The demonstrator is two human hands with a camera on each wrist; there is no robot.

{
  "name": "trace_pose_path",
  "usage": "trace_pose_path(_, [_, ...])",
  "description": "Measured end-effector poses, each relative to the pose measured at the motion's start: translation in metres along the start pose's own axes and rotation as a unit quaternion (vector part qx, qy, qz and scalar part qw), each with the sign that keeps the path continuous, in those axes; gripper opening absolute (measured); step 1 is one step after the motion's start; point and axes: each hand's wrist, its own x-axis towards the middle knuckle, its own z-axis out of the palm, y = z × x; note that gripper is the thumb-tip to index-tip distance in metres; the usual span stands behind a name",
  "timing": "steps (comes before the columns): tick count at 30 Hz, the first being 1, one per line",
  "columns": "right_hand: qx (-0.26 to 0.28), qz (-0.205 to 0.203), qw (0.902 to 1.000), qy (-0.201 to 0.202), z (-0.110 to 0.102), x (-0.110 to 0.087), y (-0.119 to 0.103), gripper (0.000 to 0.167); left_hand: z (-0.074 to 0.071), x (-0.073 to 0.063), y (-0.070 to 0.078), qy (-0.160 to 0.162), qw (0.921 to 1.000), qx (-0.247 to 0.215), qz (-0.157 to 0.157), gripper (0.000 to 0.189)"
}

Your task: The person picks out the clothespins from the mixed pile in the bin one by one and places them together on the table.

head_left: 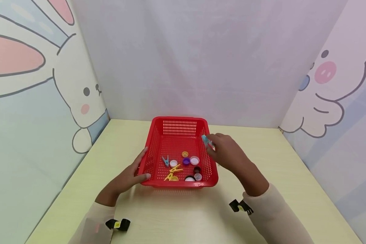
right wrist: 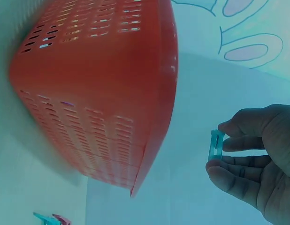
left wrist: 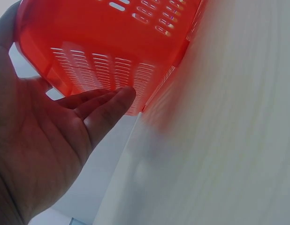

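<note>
A red plastic basket (head_left: 178, 183) stands on the table. My left hand (head_left: 126, 176) grips its near left corner, thumb over the rim and fingers (left wrist: 107, 110) along the outer wall. Over the right rim, my right hand (head_left: 228, 150) pinches a light blue clothespin (right wrist: 216, 145) between thumb and fingertips. On the basket floor lie a blue clothespin (head_left: 166, 161), yellow clothespins (head_left: 176, 168) and several bottle caps, among them a purple cap (head_left: 186, 161), a white cap (head_left: 173, 163), a pink-rimmed cap (head_left: 194, 160) and a dark brown cap (head_left: 197, 169).
In the right wrist view, a teal clothespin (right wrist: 47, 219) and a pink one (right wrist: 62, 219) lie on the table beside the basket's right side. A pale curtain wall (head_left: 195, 67) rises behind the table, and printed cartoon panels (head_left: 33, 135) flank it.
</note>
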Motion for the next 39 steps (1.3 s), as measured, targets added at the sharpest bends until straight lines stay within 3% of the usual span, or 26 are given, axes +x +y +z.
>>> trace_pose_path(9, [-0.007,0.007,0.9984,0.056,0.004,-0.010,0.027,0.033,0.000,0.000,0.000,0.003,1.0000,0.003,0.001,0.119])
trace_pose_path(17, [-0.016,0.028,0.9967,0.075,0.011,-0.010,0.065,0.024,0.000,0.000,-0.001,-0.002,1.0000,-0.002,0.006,0.118])
trace_pose_path(28, [-0.019,0.089,0.9950,0.042,0.022,-0.009,0.104,0.025,-0.001,0.000,-0.002,-0.005,0.9999,-0.006,0.007,0.119])
trace_pose_path(39, [-0.023,0.116,0.9931,0.001,0.033,-0.008,0.129,0.031,0.000,0.000,-0.003,-0.002,1.0000,-0.003,0.006,0.119])
